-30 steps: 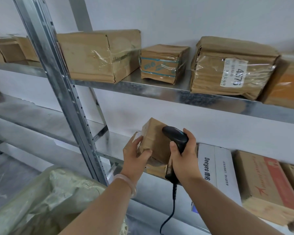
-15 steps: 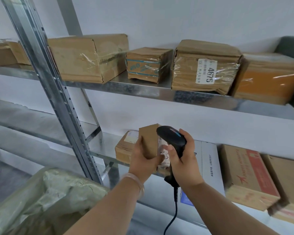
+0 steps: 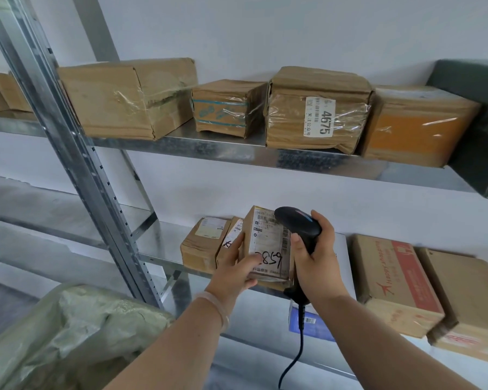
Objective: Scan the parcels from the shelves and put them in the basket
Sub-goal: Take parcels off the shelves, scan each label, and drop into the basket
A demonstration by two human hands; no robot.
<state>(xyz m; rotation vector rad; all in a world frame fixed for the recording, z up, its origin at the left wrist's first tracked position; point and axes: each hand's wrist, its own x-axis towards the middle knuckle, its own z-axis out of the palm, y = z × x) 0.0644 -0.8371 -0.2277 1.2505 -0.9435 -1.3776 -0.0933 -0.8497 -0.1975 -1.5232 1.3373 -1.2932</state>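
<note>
Parcel [image 3: 268,249]: small brown carton, held upright in front of the middle shelf [image 3: 158,243], printed label [image 3: 271,235] facing the camera. There are barcodes along the label's top and right edges and handwritten black digits across its lower part.

Left hand [image 3: 234,273]: grips the parcel's lower left corner, with the thumb lying across the label face and the fingers wrapped behind. A pale bracelet [image 3: 214,302] sits on the wrist. I cannot tell whether the parcel's base rests on the shelf lip.

Right hand [image 3: 316,266]: curled round the handle of a black barcode scanner [image 3: 296,223]. The scanner head sits at the parcel's upper right corner; contact cannot be judged. Its cable [image 3: 296,353] hangs down from the handle.

Behind the parcel on the same shelf are two small brown parcels [image 3: 200,246]. To the right are a white box [image 3: 343,266] and a carton with red print [image 3: 392,282].

Upper shelf [image 3: 209,149]: a row of taped cartons, one labelled 4675 [image 3: 319,116].

Basket [image 3: 68,333]: lower left, lined with pale green plastic, well apart from the parcel and beyond the steel upright [image 3: 68,136].
</note>
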